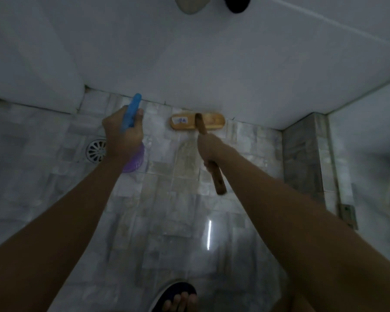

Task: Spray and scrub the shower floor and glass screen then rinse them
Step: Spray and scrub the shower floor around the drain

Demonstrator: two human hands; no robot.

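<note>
So we've got both hands busy here. Our left hand (122,134) has its grip curled round the neck of a spray bottle (134,162) with a purple plastic body and a blue trigger head, thumb lying beside the blue part. It's held up off the grey stone-look tiled shower floor (167,210), we reckon so a squirt is ready without putting anything down. The blue nozzle points away from us, towards the foot of the white wall (212,64). The purple body hangs back under the wrist, and in this view it sits just beside the round metal drain (96,150). Our right hand (208,147) has its grip closed round the brown wooden handle (218,181) partway along, with 1 end sticking out behind the wrist. Holding mid-shaft like that probably gives more downward push. The scrub brush (213,122) has an oval wooden head sitting bristles-down on the floor, right at the wall's base. Its long axis runs left to right along that edge, so 1 pass covers the whole joint. The handle slants back from it towards us and a bit to the right.
</note>
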